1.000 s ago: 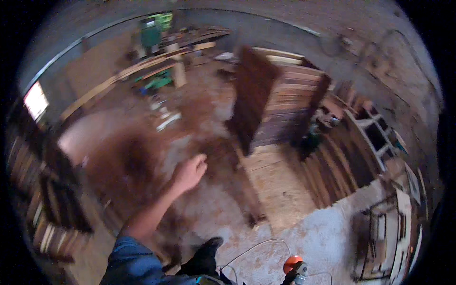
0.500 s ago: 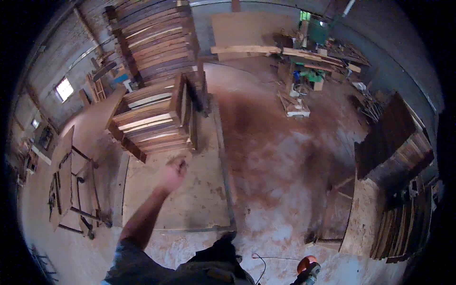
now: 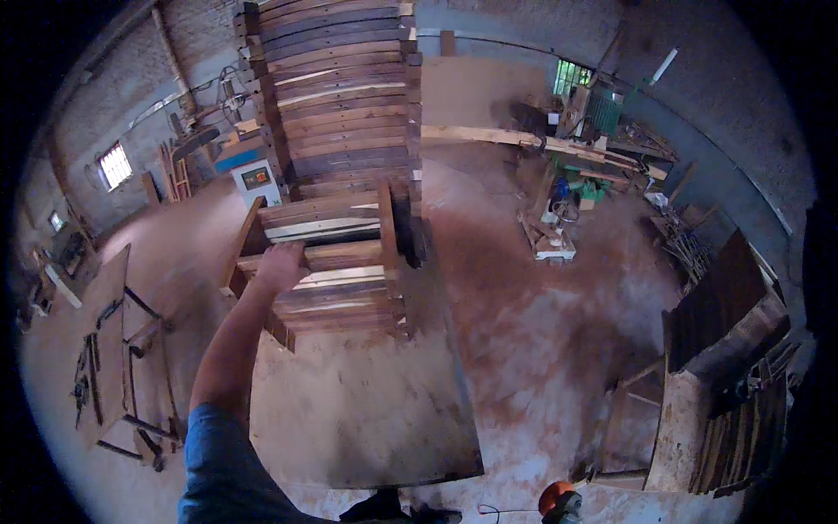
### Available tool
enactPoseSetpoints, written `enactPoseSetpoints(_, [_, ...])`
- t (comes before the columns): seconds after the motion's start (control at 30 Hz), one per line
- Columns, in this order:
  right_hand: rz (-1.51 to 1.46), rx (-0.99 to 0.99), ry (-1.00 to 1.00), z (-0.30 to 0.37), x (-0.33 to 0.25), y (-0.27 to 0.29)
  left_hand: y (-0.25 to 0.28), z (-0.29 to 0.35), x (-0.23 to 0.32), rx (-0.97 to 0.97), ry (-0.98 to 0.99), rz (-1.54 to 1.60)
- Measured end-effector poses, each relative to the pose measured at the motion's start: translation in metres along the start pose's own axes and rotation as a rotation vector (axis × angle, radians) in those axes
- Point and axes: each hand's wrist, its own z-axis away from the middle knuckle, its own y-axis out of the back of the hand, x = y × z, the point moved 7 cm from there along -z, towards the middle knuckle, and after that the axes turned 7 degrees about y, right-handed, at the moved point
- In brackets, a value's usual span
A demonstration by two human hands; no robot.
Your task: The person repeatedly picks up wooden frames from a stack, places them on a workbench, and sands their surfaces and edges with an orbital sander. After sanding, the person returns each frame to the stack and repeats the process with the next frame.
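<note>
My left hand [image 3: 281, 267] reaches forward, its fingers curled over a crosspiece of a slatted wooden frame [image 3: 345, 255]. This frame, with dark end posts and mixed brown and pale slats, stands on a low, flat board [image 3: 358, 410]. Behind it rises a tall stack of similar slatted wooden frames [image 3: 345, 113]. My right hand is not in view. At the lower edge, right of my body, shows part of a power tool with an orange disc [image 3: 556, 498]; whatever holds it is out of sight.
A metal-framed trolley [image 3: 131, 349] stands to the left. Stacked dark boards [image 3: 720, 301] and a wooden bench [image 3: 676, 428] are at the right. A cluttered workbench [image 3: 594, 157] and a blue-white machine cabinet [image 3: 255, 179] stand farther back. A thin cord [image 3: 502, 510] runs near the tool.
My left hand has moved forward, from above the board to the frame's crosspiece, and taken hold. The view has shifted, bringing the frame and board lower in the picture.
</note>
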Motion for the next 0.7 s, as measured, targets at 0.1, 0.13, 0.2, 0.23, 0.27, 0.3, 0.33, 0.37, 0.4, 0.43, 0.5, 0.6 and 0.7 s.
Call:
enactPoseSetpoints(0.1, [0.028,0.009,-0.023,0.013,-0.005,-0.026,-0.014,-0.024,-0.013,-0.157,-0.053,0.072])
enactPoseSetpoints(0.13, [0.037,0.013,-0.032,0.016,-0.005,-0.034,-0.015,-0.029,-0.014,-0.205,-0.091,0.067])
enactPoseSetpoints(0.2, [0.048,0.024,-0.054,0.026,-0.004,-0.042,-0.014,-0.036,-0.017,-0.272,-0.140,0.077])
enactPoseSetpoints(0.23, [0.061,0.031,-0.063,0.033,-0.003,-0.046,-0.014,-0.037,-0.017,-0.292,-0.153,0.094])
enactPoseSetpoints(0.27, [0.067,0.035,-0.075,0.039,0.000,-0.047,-0.013,-0.037,-0.018,-0.313,-0.164,0.107])
enactPoseSetpoints(0.3, [0.073,0.035,-0.077,0.044,0.005,-0.046,-0.013,-0.035,-0.018,-0.333,-0.173,0.119])
enactPoseSetpoints(0.33, [0.082,0.041,-0.086,0.051,0.006,-0.047,-0.011,-0.033,-0.018,-0.323,-0.186,0.098])
enactPoseSetpoints(0.37, [0.061,0.018,-0.078,0.048,0.011,-0.045,-0.010,-0.029,-0.018,-0.313,-0.198,0.075])
enactPoseSetpoints(0.4, [0.039,-0.006,-0.071,0.045,0.017,-0.045,-0.008,-0.023,-0.017,-0.303,-0.206,0.051])
enactPoseSetpoints(0.43, [0.018,-0.018,-0.061,0.044,0.021,-0.042,-0.003,-0.017,-0.011,-0.276,-0.203,0.054])
enactPoseSetpoints(0.5, [0.063,-0.021,-0.042,0.036,0.011,-0.050,0.012,0.003,-0.001,-0.224,-0.186,0.055])
enactPoseSetpoints(0.6, [0.106,-0.050,-0.004,0.022,-0.003,-0.062,0.014,0.036,0.000,-0.161,-0.305,0.089])
enactPoseSetpoints(0.7, [0.148,-0.067,0.044,0.011,-0.009,-0.058,0.015,0.096,0.025,-0.157,-0.399,0.046])
